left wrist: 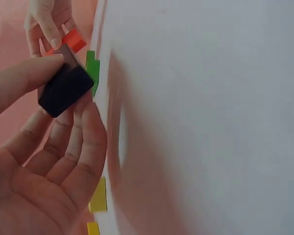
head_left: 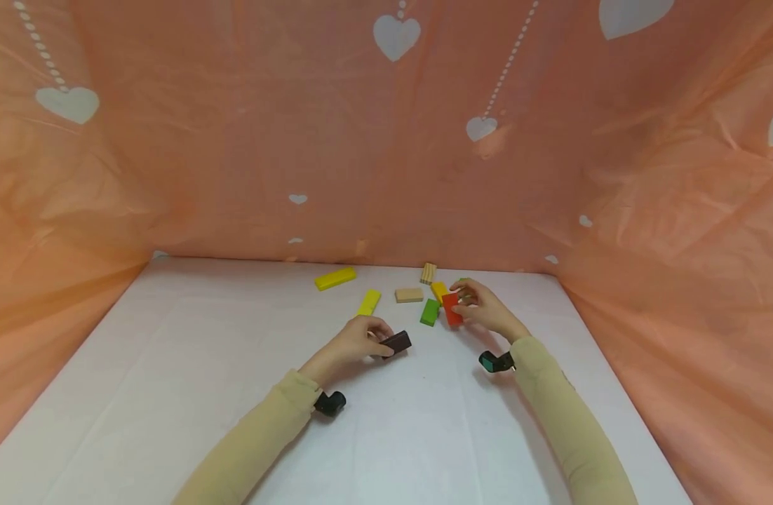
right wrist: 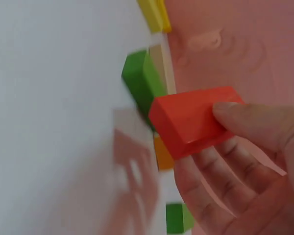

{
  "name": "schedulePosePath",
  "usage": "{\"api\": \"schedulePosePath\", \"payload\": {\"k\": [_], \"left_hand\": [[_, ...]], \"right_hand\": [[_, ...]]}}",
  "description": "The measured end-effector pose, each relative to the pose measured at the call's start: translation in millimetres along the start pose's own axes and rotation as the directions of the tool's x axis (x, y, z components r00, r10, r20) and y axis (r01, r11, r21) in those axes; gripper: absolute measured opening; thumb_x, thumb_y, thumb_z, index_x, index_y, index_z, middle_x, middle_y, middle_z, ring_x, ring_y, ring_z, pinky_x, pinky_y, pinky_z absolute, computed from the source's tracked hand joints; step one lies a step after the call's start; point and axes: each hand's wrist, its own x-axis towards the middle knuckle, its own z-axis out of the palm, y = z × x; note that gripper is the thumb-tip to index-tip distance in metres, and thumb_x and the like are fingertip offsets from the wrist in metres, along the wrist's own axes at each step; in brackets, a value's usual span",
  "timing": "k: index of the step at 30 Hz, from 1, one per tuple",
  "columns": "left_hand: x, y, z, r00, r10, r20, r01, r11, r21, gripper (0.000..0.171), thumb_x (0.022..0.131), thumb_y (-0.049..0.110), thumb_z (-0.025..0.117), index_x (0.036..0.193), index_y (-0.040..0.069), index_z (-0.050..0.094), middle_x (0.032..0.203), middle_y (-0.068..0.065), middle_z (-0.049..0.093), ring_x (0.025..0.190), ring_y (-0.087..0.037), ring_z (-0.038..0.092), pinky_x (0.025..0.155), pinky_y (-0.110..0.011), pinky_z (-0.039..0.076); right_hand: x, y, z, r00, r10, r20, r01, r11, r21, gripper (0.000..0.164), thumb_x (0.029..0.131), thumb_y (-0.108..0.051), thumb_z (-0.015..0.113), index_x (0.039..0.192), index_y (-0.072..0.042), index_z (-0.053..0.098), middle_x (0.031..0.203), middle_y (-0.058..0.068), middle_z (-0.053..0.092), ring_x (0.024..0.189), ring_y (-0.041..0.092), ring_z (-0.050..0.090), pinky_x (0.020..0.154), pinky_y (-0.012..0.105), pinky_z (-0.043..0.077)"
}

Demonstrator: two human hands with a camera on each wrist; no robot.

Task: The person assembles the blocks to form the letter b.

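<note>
My left hand (head_left: pixel 355 341) pinches a dark brown, nearly black block (head_left: pixel 396 342) between thumb and fingers, as the left wrist view also shows, with the block's dark end (left wrist: pixel 66 92) facing the camera. Farther right, my right hand (head_left: pixel 485 310) grips a red block (head_left: pixel 452 309); in the right wrist view the thumb lies on top of this red block (right wrist: pixel 193 117) with the fingers beneath it. Just left of the red block a green block (head_left: pixel 430 313) lies on the table. An orange-yellow block (head_left: pixel 439 292) sits behind, partly covered by the red one.
Two yellow blocks (head_left: pixel 336 278) lie to the left, the nearer yellow one (head_left: pixel 370 302) just behind my left hand. A plain wooden block (head_left: pixel 409 295) and a striped wooden block (head_left: pixel 428 273) lie toward the back. Another green block (right wrist: pixel 175 218) is beyond my right hand. An orange curtain (head_left: pixel 386 175) borders the white table (head_left: pixel 172 365).
</note>
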Motion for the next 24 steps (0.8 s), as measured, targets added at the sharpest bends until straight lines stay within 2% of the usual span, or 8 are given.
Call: {"api": "schedulePosePath", "payload": {"k": [4, 8, 12, 15, 20, 24], "left_hand": [[-8.3, -2.6, -5.5, 0.997, -0.063, -0.044, 0.061, 0.997, -0.039, 0.024, 0.076, 0.004, 0.078, 0.096, 0.0, 0.065, 0.083, -0.006, 0.063, 0.071, -0.016, 0.06, 0.06, -0.025, 0.053], [-20.9, -5.0, -8.4, 0.988, -0.132, -0.084, 0.12, 0.985, -0.126, 0.026, 0.076, 0.003, 0.079, 0.095, -0.002, 0.062, 0.081, -0.007, 0.061, 0.072, -0.016, 0.059, 0.062, -0.026, 0.056], [-35.6, -10.9, -7.4, 0.977, -0.199, -0.079, 0.173, 0.951, -0.258, 0.028, 0.076, -0.002, 0.078, 0.096, -0.007, 0.059, 0.078, -0.008, 0.058, 0.072, -0.016, 0.059, 0.067, -0.031, 0.059], [-45.7, -14.7, -5.1, 0.969, -0.239, -0.067, 0.201, 0.915, -0.35, 0.029, 0.077, -0.006, 0.076, 0.097, -0.009, 0.056, 0.076, -0.009, 0.057, 0.07, -0.018, 0.062, 0.068, -0.036, 0.06], [-61.1, -13.3, -2.6, 0.954, -0.277, -0.11, 0.223, 0.907, -0.356, 0.028, 0.077, -0.006, 0.076, 0.096, -0.009, 0.056, 0.074, -0.009, 0.058, 0.066, -0.018, 0.062, 0.065, -0.035, 0.06], [-70.7, -10.5, 0.2, 0.942, -0.315, -0.114, 0.259, 0.902, -0.344, 0.027, 0.077, -0.006, 0.075, 0.094, -0.01, 0.056, 0.073, -0.011, 0.059, 0.061, -0.017, 0.064, 0.063, -0.034, 0.06]], "right_hand": [[1, -9, 7, 0.999, 0.009, -0.037, -0.007, 0.999, 0.051, 0.041, 0.09, -0.004, 0.066, 0.127, 0.004, 0.049, 0.118, 0.022, 0.055, 0.101, 0.033, 0.058, 0.078, 0.028, 0.056], [3, -19, 19, 0.998, 0.004, -0.056, 0.002, 0.995, 0.099, 0.04, 0.09, -0.005, 0.065, 0.127, 0.004, 0.051, 0.119, 0.021, 0.055, 0.099, 0.033, 0.061, 0.082, 0.03, 0.056], [3, -30, 33, 0.998, 0.013, -0.063, -0.003, 0.989, 0.148, 0.041, 0.09, -0.006, 0.066, 0.127, 0.003, 0.052, 0.12, 0.02, 0.055, 0.098, 0.031, 0.062, 0.082, 0.032, 0.056], [2, -35, 45, 0.997, 0.034, -0.066, -0.022, 0.984, 0.178, 0.041, 0.089, -0.006, 0.068, 0.127, 0.001, 0.053, 0.119, 0.019, 0.056, 0.096, 0.028, 0.063, 0.08, 0.029, 0.056], [4, -41, 67, 0.998, 0.052, -0.021, -0.046, 0.97, 0.237, 0.04, 0.089, -0.001, 0.065, 0.127, 0.004, 0.052, 0.116, 0.021, 0.055, 0.091, 0.026, 0.064, 0.078, 0.031, 0.057], [4, -44, 86, 0.999, 0.049, 0.018, -0.052, 0.961, 0.27, 0.039, 0.09, -0.003, 0.066, 0.126, 0.002, 0.053, 0.114, 0.019, 0.056, 0.087, 0.024, 0.065, 0.077, 0.034, 0.058]]}}
